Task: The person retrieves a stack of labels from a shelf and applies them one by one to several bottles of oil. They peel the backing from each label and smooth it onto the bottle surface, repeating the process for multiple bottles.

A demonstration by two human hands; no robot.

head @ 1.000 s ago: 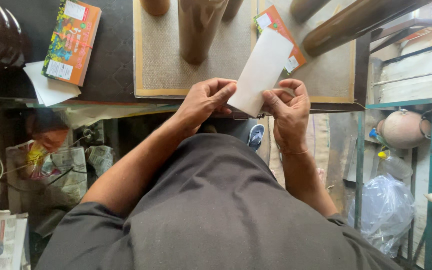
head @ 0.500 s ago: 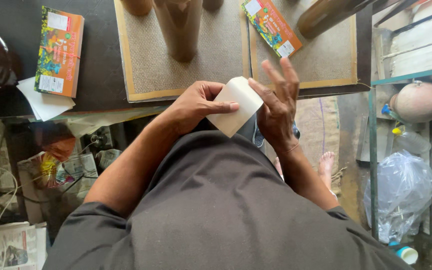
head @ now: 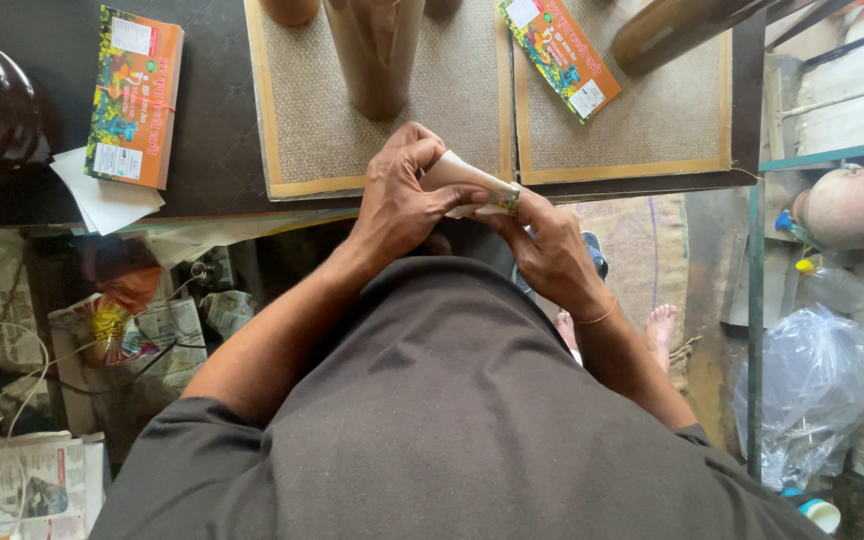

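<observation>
Cream paper rolled into a cone (head: 467, 175) sits pinched between both your hands, just above the near edge of the dark table (head: 212, 130). Your left hand (head: 407, 195) curls closed around the wide end, and your right hand (head: 542, 245) nips the narrow tip in its fingertips. Looks light, thin and easy to crease, so I'd grip softly along the overlapping seam. Packaging-wise: an orange-edged, multicoloured flat box (head: 134, 97) far left on white sheets (head: 102, 200), and a similar slim box (head: 560, 55) lies slanted on the woven mat (head: 652, 110).
</observation>
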